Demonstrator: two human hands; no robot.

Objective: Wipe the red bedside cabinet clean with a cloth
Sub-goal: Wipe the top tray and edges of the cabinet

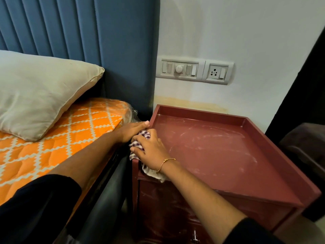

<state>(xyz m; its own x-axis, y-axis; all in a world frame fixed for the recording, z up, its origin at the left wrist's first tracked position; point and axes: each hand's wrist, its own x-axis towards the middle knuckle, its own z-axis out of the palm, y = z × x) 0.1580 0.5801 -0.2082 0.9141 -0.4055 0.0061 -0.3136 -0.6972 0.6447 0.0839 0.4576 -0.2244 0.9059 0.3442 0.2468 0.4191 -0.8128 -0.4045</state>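
The red bedside cabinet (219,152) stands against the wall, its tray-like top streaked with pale dust. A purple-and-white checked cloth (136,146) is bunched on the cabinet's left rim, with a pale end hanging down the front left corner. My right hand (153,152) lies over the cloth with fingers curled round it. My left hand (134,130) reaches in from the bed side, its fingers at the upper end of the cloth on the same rim. How far the left hand holds the cloth is hidden.
An orange patterned mattress (58,143) with a cream pillow (40,95) lies just left of the cabinet, separated by a narrow gap and a dark bed frame. A switch panel (193,70) sits on the wall above. A dark object (304,148) stands at right.
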